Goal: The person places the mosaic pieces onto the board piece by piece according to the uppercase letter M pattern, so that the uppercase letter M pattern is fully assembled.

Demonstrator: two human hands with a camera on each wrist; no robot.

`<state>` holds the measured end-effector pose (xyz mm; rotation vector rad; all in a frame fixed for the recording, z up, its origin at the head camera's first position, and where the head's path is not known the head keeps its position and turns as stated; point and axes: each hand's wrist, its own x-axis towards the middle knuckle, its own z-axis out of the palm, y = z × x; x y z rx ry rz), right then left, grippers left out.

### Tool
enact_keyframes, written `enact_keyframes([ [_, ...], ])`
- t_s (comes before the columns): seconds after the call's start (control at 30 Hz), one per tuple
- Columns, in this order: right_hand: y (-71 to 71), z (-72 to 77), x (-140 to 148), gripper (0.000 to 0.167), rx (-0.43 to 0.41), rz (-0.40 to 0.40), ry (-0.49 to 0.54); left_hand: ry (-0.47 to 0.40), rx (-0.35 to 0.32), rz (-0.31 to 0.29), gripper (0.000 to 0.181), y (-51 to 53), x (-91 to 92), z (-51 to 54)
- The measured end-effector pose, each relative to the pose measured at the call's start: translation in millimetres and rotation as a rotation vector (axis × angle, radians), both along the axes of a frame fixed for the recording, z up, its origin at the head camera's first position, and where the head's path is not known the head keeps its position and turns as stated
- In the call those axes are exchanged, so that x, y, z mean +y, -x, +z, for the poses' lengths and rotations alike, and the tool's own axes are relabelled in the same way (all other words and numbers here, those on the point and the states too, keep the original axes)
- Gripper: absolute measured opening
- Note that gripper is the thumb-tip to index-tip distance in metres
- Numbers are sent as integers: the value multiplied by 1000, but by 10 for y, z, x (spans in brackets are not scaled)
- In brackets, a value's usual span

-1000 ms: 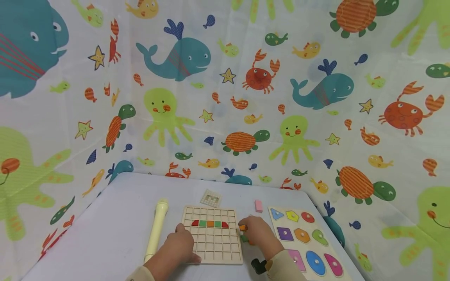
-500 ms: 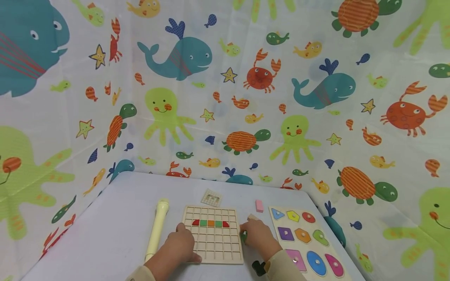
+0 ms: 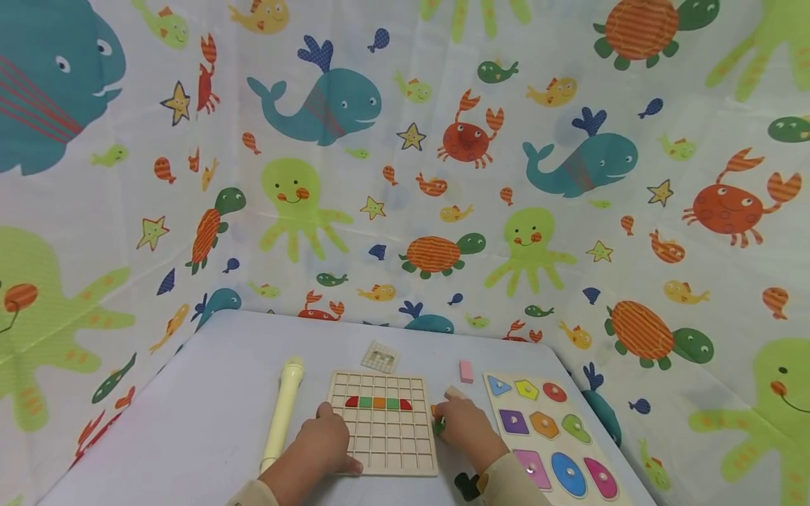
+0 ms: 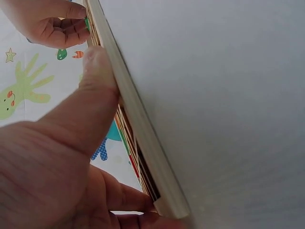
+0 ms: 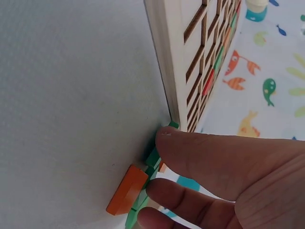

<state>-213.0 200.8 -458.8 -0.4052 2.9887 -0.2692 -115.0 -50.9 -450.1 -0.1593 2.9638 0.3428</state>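
Note:
A square wooden grid board lies flat, with a row of red, green and orange pieces set in its upper cells. My left hand grips its lower left corner, the thumb along the near edge and the fingers at the left side. Just beyond the board's right edge, my right hand pinches a small green block between thumb and fingers, low at the table. Against those fingers lies an orange block, with more green pieces partly hidden behind it.
A cream tube lies left of the board. Behind it is a small patterned card, with a pink block farther right. A knobbed shape puzzle fills the right side. A black object sits near the right sleeve.
A second ago the right fingers held an orange block by the board's edge. They have since lowered onto the green block, uncovering more of a pale wooden piece behind. The left hand stays put.

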Motion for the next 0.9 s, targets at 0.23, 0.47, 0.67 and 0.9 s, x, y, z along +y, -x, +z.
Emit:
enact_keyframes([
  [0.23, -29, 43, -17, 12, 38, 38, 23, 10, 0, -7, 100, 10, -6, -12],
  [0.47, -21, 56, -56, 14, 42, 67, 69, 9, 12, -13, 102, 4, -13, -13],
  [0.67, -15, 36, -73, 13, 48, 71, 85, 18, 7, -15, 97, 1, -26, -22],
  [0.9, -82, 38, -134, 10, 45, 144, 132, 19, -5, -11, 85, 11, -16, -29],
])
